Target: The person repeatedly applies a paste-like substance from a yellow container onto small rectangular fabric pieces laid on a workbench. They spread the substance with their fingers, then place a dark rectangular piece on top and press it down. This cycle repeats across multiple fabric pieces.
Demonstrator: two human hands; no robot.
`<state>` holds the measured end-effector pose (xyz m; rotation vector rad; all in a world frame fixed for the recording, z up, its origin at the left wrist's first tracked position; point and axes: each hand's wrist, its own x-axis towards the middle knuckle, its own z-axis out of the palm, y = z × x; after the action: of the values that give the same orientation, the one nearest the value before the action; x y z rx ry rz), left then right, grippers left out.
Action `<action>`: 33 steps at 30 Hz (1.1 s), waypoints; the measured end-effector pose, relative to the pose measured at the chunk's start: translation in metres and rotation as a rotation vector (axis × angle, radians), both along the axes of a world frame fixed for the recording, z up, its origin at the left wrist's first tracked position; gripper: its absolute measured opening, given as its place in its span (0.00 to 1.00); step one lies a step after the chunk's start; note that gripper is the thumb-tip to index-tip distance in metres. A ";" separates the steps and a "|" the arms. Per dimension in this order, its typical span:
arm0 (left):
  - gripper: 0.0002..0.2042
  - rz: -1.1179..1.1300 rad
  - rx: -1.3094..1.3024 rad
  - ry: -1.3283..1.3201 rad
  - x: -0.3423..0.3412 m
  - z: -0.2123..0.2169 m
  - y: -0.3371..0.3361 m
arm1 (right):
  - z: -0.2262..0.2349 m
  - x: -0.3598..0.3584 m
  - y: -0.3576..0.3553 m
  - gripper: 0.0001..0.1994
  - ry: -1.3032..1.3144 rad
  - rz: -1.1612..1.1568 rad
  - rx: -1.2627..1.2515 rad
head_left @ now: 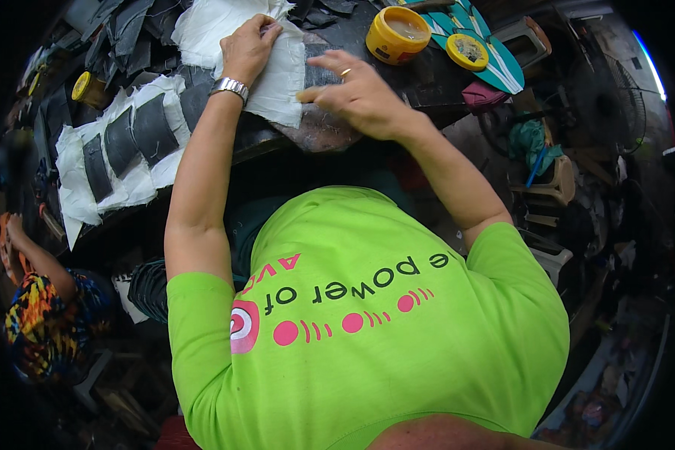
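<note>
My left hand (249,49), with a metal watch at its wrist, rests on a frayed white cloth (276,94) at the table's front edge. Its fingers are bent together and appear to pinch the cloth; their tips are partly hidden. To the right, my right hand (361,96) hovers with fingers apart and a ring on one of them. Nothing shows in its grasp, and the fingers are slightly blurred. Below it lies a dark, worn piece (322,133), partly under the cloth. Left of my left arm, black strips (154,129) lie on more white cloth (71,169).
On the dark table are a yellow tub (399,36) of pale paste, a yellow lid (467,52), green-and-white cutouts (502,69) and a small yellow jar (90,88). Black scraps (131,34) heap at back left. Another person (49,307) sits at left; a fan (615,101) stands right.
</note>
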<state>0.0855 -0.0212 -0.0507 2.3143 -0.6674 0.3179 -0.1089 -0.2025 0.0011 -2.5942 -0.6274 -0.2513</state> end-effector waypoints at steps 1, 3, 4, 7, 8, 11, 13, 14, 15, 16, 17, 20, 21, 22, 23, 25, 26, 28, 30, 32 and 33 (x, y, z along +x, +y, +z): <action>0.15 -0.003 -0.004 -0.001 0.000 0.000 -0.001 | -0.011 0.001 0.012 0.24 -0.025 -0.029 -0.175; 0.14 -0.005 0.008 -0.020 0.001 -0.001 -0.002 | -0.024 0.004 0.022 0.26 -0.084 -0.070 -0.389; 0.14 -0.002 0.025 -0.039 0.001 -0.002 -0.002 | -0.029 0.006 0.024 0.26 -0.121 -0.079 -0.428; 0.13 0.017 0.054 -0.087 0.000 -0.006 -0.002 | -0.031 0.000 0.025 0.29 -0.110 -0.044 -0.452; 0.13 0.020 0.050 -0.127 0.000 -0.007 -0.002 | -0.030 -0.005 0.024 0.29 -0.039 -0.026 -0.473; 0.12 0.038 0.101 -0.224 -0.003 -0.006 -0.003 | -0.027 -0.023 0.022 0.31 -0.048 0.109 -0.377; 0.11 0.003 0.012 -0.244 -0.010 0.002 -0.004 | -0.023 -0.027 0.014 0.29 -0.059 0.131 -0.248; 0.11 0.001 0.009 -0.214 -0.015 0.009 -0.002 | -0.021 -0.025 0.009 0.29 -0.072 0.114 -0.183; 0.09 -0.070 -0.129 -0.140 -0.022 0.018 -0.001 | -0.017 -0.021 0.002 0.29 -0.127 0.112 -0.120; 0.09 -0.162 -0.192 -0.242 -0.030 0.030 0.002 | -0.013 -0.014 -0.004 0.27 -0.135 0.025 0.188; 0.08 -0.215 -0.181 -0.234 -0.039 0.043 0.007 | -0.008 -0.006 -0.010 0.32 -0.146 -0.024 0.413; 0.07 -0.331 -0.219 -0.484 -0.078 0.082 0.027 | 0.008 0.018 -0.018 0.45 0.041 -0.229 0.724; 0.07 -0.363 -0.324 -0.465 -0.089 0.095 0.035 | 0.016 0.023 -0.018 0.43 0.247 -0.031 0.988; 0.07 -0.376 -0.393 -0.180 -0.107 0.103 0.049 | 0.022 0.027 -0.013 0.44 0.290 0.080 1.001; 0.07 -0.299 -0.445 -0.159 -0.117 0.111 0.060 | 0.029 0.030 -0.008 0.45 0.347 0.107 1.019; 0.08 -0.211 -0.498 -0.176 -0.124 0.123 0.089 | 0.039 0.034 0.014 0.44 0.395 0.212 1.053; 0.08 -0.220 -0.418 -0.242 -0.122 0.131 0.115 | 0.040 0.038 0.033 0.43 0.349 0.279 1.071; 0.08 -0.112 -0.477 -0.167 -0.125 0.139 0.157 | 0.047 0.048 0.068 0.41 0.252 0.376 0.995; 0.09 -0.088 -0.494 -0.118 -0.117 0.146 0.202 | 0.051 0.058 0.109 0.40 0.384 0.452 1.033; 0.10 0.001 -0.452 -0.088 -0.104 0.154 0.248 | 0.054 0.074 0.154 0.40 0.458 0.528 1.048; 0.10 0.011 -0.440 -0.053 -0.095 0.159 0.271 | 0.055 0.083 0.179 0.40 0.452 0.598 1.072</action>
<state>-0.0090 0.2499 0.1087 1.8956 -0.5471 0.4808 -0.0255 -0.0239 0.0563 -1.3012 -0.7710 0.1666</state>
